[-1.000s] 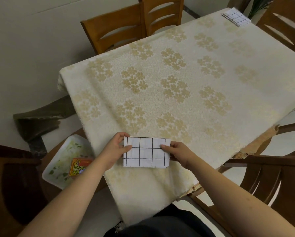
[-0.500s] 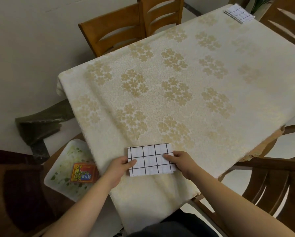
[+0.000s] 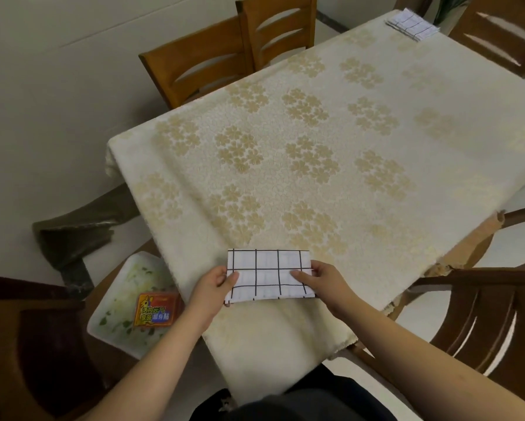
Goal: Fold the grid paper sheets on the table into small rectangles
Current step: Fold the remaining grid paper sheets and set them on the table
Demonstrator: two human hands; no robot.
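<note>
A folded white grid paper sheet (image 3: pixel 268 273) with black lines lies at the near corner of the table (image 3: pixel 315 165), which wears a cream floral cloth. My left hand (image 3: pixel 214 285) pinches the sheet's left edge, thumb on top. Over at the right end, my right hand (image 3: pixel 317 279) grips the sheet with the thumb laid across its top face. A stack of folded grid sheets (image 3: pixel 411 24) rests at the far corner of the table.
Wooden chairs (image 3: pixel 224 53) stand along the far side and dark chairs (image 3: pixel 483 302) at the right. On a dark chair at the near left sits a white tray (image 3: pixel 124 302) with an orange packet (image 3: pixel 154 309). The cloth is torn at its right edge (image 3: pixel 467 247).
The folded sheet has stayed at the near corner between both hands; its tilt has levelled out. Both hands keep their hold on the ends, and the camera has shifted slightly.
</note>
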